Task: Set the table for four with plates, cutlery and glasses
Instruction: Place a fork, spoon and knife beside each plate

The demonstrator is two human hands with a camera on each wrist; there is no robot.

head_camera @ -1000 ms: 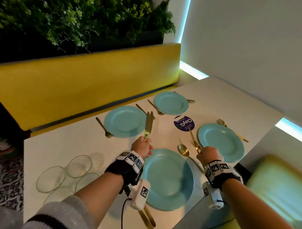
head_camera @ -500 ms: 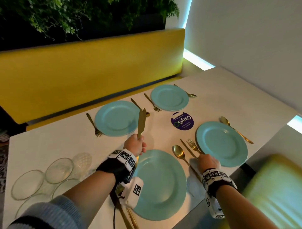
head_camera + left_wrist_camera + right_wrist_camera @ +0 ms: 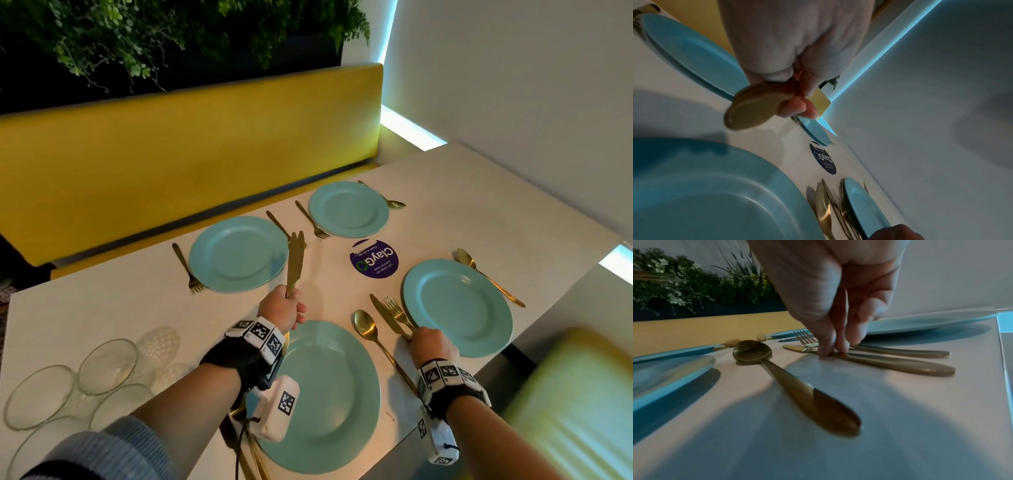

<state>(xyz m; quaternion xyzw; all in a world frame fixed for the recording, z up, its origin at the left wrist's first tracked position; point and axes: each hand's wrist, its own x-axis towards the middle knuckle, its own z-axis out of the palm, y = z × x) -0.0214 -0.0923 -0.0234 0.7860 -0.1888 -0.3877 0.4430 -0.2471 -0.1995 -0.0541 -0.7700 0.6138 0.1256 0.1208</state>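
Observation:
My left hand grips two gold knives by their handles, blades pointing up and away above the table; their handle ends show in the left wrist view. My right hand is low on the table, its fingertips pinching a gold knife that lies flat beside a fork. Both lie just left of the right teal plate. A gold spoon lies between that pair and the near teal plate.
Two more teal plates sit on the far side, each with a fork and spoon beside it. Several clear glasses stand at the left end. A purple round sticker marks the table's middle. A yellow bench runs behind.
My right hand has brought the knife and fork down from the air onto the table beside the right plate. My left hand has kept its knives upright, almost in place.

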